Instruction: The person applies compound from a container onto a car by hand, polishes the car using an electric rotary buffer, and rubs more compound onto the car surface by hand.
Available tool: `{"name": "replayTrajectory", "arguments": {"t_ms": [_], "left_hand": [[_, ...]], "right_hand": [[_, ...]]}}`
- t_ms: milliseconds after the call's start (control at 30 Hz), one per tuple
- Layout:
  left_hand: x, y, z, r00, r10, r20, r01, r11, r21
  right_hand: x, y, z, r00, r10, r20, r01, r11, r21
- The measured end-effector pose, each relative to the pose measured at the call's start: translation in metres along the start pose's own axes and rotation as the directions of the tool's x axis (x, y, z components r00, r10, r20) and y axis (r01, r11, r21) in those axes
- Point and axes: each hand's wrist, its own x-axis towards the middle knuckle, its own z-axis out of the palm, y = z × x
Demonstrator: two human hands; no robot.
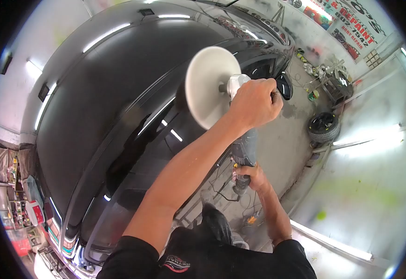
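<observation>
A rotary polisher (245, 149) with a grey-black body and a silver head is held upright in front of me, alongside a glossy black car (100, 69). Its large round white polishing pad (206, 86) faces the car's roof edge; whether it touches the paint I cannot tell. My left hand (257, 103) is closed in a fist at the polisher's head, seemingly round a front handle that the fingers hide. Lower down, my right hand (253, 176) wraps round the polisher's rear grip. A dark cord (226, 197) hangs below that hand.
The car's side mirror (284, 86) sticks out just beyond my left hand. A tire on a wheel (324, 127) lies on the floor to the right, by the wall. Wheels and parts (335, 79) are piled farther back. Crowded shelving (14, 195) stands at the far left.
</observation>
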Motion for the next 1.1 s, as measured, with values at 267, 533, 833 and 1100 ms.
{"name": "replayTrajectory", "arguments": {"t_ms": [267, 533, 833, 1100], "left_hand": [[0.034, -0.01, 0.017, 0.997, -0.046, 0.057, 0.048, 0.998, -0.038], [-0.069, 0.045, -0.068, 0.999, -0.034, -0.036, 0.036, 0.998, 0.042], [-0.143, 0.108, -0.144, 0.996, -0.093, -0.008, 0.093, 0.978, 0.185], [-0.088, 0.053, -0.075, 1.0, -0.005, 0.027, 0.003, 0.996, 0.087]], "right_hand": [[0.025, -0.029, -0.004, 0.999, 0.011, -0.037, -0.007, 0.996, 0.094], [-0.03, 0.039, 0.026, 0.995, 0.05, 0.082, -0.021, 0.948, -0.319], [-0.069, 0.061, 0.074, 0.924, 0.157, 0.349, -0.02, 0.93, -0.366], [-0.027, 0.06, 0.014, 0.979, 0.036, 0.199, 0.04, 0.93, -0.366]]}}
